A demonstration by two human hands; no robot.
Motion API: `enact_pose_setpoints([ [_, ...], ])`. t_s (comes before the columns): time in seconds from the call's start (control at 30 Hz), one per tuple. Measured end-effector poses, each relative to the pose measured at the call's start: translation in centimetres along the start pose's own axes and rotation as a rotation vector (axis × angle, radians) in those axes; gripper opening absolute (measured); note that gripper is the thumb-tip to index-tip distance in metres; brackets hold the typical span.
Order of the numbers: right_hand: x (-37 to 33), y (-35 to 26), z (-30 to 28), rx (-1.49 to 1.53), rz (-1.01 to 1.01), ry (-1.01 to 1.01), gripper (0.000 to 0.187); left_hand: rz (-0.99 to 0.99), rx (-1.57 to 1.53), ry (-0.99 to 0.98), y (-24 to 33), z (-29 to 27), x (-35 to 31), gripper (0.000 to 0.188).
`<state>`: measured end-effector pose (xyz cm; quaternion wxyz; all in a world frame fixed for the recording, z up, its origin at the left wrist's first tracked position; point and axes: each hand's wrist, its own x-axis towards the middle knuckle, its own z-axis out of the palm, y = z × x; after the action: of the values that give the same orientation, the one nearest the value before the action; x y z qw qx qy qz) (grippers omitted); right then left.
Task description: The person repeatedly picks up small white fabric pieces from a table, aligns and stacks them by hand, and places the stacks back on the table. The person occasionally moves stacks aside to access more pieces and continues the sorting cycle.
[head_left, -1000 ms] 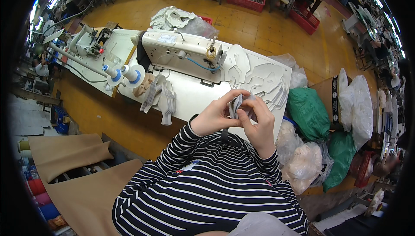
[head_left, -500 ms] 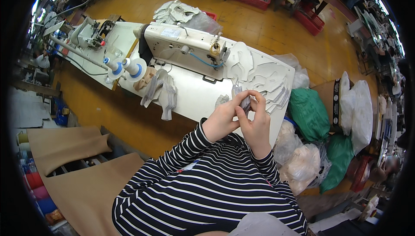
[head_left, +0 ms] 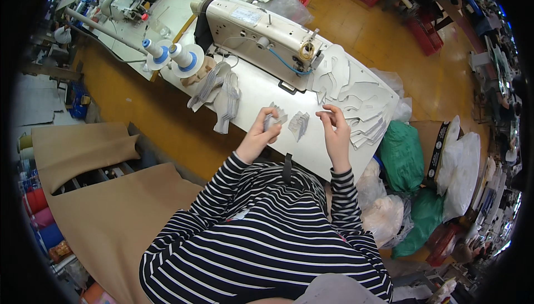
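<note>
Head view, looking down over my striped sleeves: my left hand [head_left: 260, 132] has its grip pinched on a small grey cut piece [head_left: 274, 116], held up just above the worktop [head_left: 261, 90]. My right hand [head_left: 335, 123] is lifted beside it, thumb and fingertips drawn close together, though whether anything thin sits between them I cannot tell (too small from up here). Between the two hands lies a little fanned stack of grey pieces [head_left: 298, 124], flat on the worktop, apart from both hands.

How far along? By my reading, the sorting is midway at best: one piece is up in my left grip, the small stack is waiting, and nothing sits under the needle of the sewing machine [head_left: 261, 32] at the far side.

Counting now: one sewing machine on this worktop, with a second machine [head_left: 129, 1] on the next table, far left. Two thread cones [head_left: 169, 56] with blue cores stand at the left edge. One bundle of grey strips [head_left: 218, 90] is draped over the left edge. One big spread of white cut panels [head_left: 356, 101] lies to the right, too overlapped to count singly. Two green bags [head_left: 401, 156] slump on the floor at right.
</note>
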<state>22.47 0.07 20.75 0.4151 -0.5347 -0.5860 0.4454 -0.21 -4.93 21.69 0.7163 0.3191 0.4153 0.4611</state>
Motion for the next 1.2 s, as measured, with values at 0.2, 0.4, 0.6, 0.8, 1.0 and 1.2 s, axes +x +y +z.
enact_pose_setpoints([
  [0.2,0.3,14.3,5.9,-0.499,0.231,-0.272,0.028,-0.137,-0.058,0.088,-2.3,-5.3,1.6,0.049],
  [0.4,-2.6,18.5,9.3,-0.879,0.056,-0.106,0.030,-0.240,0.003,0.180,-7.1,-10.2,6.7,0.073],
  [0.6,-3.7,19.3,10.2,-0.805,0.146,0.055,0.028,-0.206,0.051,0.175,-11.3,-13.4,10.9,0.063],
  [0.8,-2.3,17.1,9.6,-0.747,0.114,0.088,0.012,-0.310,-0.037,0.117,-13.5,-15.6,12.1,0.039],
  [1.0,4.4,14.7,9.7,-0.520,0.137,0.139,0.009,-0.244,0.300,0.175,-14.4,-16.7,11.5,0.041],
  [1.2,12.4,19.0,12.2,-0.186,0.385,0.043,0.021,-0.224,0.375,0.283,-14.7,-16.8,11.8,0.046],
])
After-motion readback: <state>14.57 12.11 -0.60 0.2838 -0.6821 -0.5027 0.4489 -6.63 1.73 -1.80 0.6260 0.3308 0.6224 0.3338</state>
